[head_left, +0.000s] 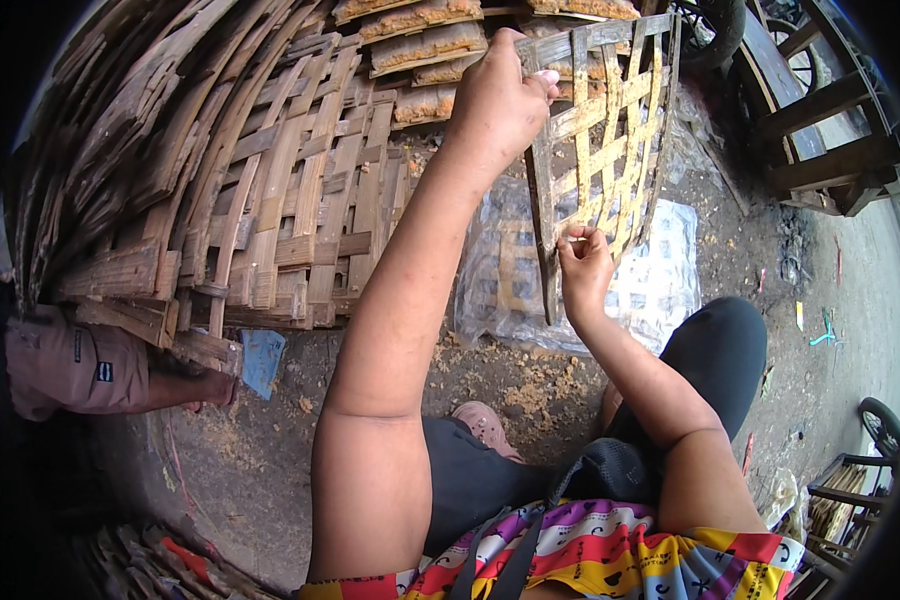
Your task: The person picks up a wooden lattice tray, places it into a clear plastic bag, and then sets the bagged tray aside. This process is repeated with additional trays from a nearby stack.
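Note:
A woven bamboo lattice tray [610, 150] with a thin wooden frame is held up in front of me, tilted on edge. My left hand [500, 105] is closed round its upper left corner. Lower down, my right hand [587, 275] has its fingers pinched together at the frame's long near edge, by the slats. Below the tray, a clear plastic sheet [670, 285] lies on the ground, with a lattice pattern showing through it. Behind my left hand stand stacked trays [425, 50] bearing orange-brown crumbly blocks.
A tall leaning pile of bamboo lattice trays [280, 190] fills the left. Another person's leg [80, 365] is beside it, near a blue scrap [262, 362]. Crumbs [545, 395] litter the floor. A wooden cart [820, 120] stands at the upper right, another wheeled frame [860, 490] lower right.

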Demonstrator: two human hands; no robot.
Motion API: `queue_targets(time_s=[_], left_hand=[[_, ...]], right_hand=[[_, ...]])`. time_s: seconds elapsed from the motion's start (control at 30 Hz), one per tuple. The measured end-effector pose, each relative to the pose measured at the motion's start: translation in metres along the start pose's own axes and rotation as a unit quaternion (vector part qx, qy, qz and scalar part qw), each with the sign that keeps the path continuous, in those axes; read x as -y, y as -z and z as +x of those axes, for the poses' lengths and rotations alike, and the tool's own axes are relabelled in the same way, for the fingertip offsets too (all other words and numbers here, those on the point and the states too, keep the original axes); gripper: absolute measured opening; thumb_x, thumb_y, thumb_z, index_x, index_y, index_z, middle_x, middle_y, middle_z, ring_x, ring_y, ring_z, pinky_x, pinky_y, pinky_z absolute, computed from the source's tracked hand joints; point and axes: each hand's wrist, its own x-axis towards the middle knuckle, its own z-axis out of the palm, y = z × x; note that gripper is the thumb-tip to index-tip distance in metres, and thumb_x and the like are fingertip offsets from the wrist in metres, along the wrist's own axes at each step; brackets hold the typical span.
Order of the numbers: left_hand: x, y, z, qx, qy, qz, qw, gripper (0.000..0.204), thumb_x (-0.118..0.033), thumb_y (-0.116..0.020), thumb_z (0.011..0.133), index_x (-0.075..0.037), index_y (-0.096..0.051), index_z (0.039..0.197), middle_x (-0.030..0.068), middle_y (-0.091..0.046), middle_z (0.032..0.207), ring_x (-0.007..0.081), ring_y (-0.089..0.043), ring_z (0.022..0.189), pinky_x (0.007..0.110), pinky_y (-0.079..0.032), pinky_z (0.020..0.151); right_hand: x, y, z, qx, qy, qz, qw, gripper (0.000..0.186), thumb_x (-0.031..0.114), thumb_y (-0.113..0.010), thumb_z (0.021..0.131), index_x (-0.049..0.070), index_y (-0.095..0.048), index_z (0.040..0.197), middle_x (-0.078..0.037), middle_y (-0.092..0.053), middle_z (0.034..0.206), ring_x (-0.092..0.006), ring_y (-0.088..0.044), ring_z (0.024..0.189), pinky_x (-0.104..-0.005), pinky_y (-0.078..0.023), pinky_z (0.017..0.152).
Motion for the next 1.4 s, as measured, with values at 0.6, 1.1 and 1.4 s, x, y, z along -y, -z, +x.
queue_targets(time_s=[0.6, 1.1, 1.4], left_hand=[[0.014, 0.020, -0.009, 0.060, -0.011, -0.029, 0.998, 0.063, -0.010, -0.060, 0.092, 0.014, -0.025, 0.139, 0.0339, -0.059, 0.114, 0.0412, -0.057, 0.115, 0.042, -0.044, 0.103], [-0.015, 0.057, -0.006, 0.174, -0.002, 0.175, 0.969, 0.069, -0.036, -0.063, 0.091, 0.002, -0.037, 0.141, 0.0285, -0.055, 0.130, 0.0359, -0.055, 0.123, 0.043, -0.045, 0.101], [0.005, 0.057, -0.006, 0.134, -0.044, 0.169, 0.975, 0.068, -0.034, -0.069, 0.089, 0.001, -0.041, 0.141, 0.0171, -0.064, 0.102, 0.0188, -0.065, 0.089, 0.033, -0.052, 0.080]], right_hand=[[-0.024, 0.321, 0.168, -0.111, -0.034, -0.111, 0.987, 0.035, 0.019, -0.060, 0.093, 0.006, -0.056, 0.126, -0.007, -0.065, 0.109, -0.0143, -0.060, 0.095, -0.0309, -0.047, 0.086], [0.095, 0.047, 0.019, 0.190, 0.208, -0.059, 0.958, 0.034, -0.001, -0.058, 0.091, 0.006, -0.056, 0.124, -0.011, -0.072, 0.103, -0.0206, -0.070, 0.095, -0.0314, -0.053, 0.082], [0.067, 0.023, 0.014, 0.186, 0.187, 0.065, 0.963, 0.042, -0.006, -0.055, 0.088, 0.010, -0.053, 0.127, -0.010, -0.073, 0.103, -0.0192, -0.069, 0.100, -0.0314, -0.053, 0.084]])
